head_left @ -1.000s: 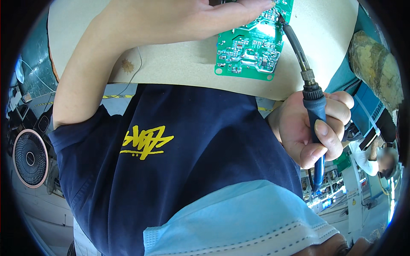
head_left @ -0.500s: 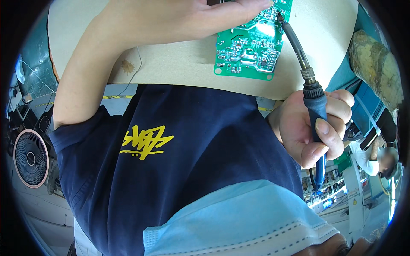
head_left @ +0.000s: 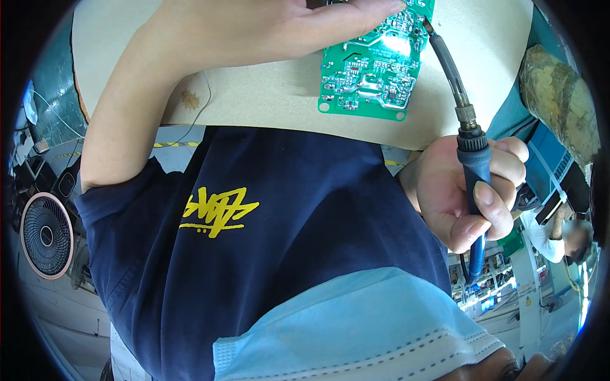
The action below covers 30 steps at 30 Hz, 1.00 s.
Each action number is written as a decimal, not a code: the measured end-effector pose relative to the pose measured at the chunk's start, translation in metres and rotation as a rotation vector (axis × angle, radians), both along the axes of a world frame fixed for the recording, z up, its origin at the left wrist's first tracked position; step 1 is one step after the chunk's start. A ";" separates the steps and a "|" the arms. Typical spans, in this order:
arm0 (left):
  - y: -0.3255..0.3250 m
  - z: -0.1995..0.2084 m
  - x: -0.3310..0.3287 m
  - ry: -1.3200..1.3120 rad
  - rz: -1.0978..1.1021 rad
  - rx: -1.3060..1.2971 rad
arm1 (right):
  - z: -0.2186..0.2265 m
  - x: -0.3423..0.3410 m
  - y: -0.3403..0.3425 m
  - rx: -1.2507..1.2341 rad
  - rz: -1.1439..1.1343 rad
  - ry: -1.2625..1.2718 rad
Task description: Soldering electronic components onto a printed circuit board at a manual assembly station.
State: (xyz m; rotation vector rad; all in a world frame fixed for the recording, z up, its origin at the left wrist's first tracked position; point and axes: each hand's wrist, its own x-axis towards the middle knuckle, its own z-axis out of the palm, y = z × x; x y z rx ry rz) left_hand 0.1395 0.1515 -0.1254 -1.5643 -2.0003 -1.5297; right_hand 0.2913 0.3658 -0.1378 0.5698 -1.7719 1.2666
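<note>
A green circuit board with many small parts and shiny solder joints lies on the tan work surface at the upper middle. My right hand is wrapped round a blue-handled soldering iron. Its dark tip is at the board's upper right edge; whether it touches cannot be told. Over the upper left of the board reaches my left hand, its thumb stretched across to the right. The thumb's end is cut by the picture's top edge, and the other fingers are mostly hidden, as is anything pinched there.
The tan sheet covers the work surface, with a brown burn mark and a thin wire near its front edge. A round fan stands at left. At right are a wrapped bundle, a blue box and another person farther off.
The soldering iron's tip has shifted slightly right, from among the solder joints to the board's right edge. My left hand and the board have barely moved.
</note>
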 end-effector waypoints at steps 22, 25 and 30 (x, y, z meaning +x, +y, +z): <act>-0.006 0.011 0.000 0.052 -0.007 0.013 | 0.010 -0.004 -0.011 0.065 -0.023 -0.007; -0.001 -0.006 -0.002 0.021 -0.026 0.047 | 0.007 -0.002 -0.010 0.093 -0.041 -0.018; -0.002 -0.001 -0.006 0.127 -0.061 0.057 | 0.009 -0.003 -0.013 0.069 -0.053 -0.020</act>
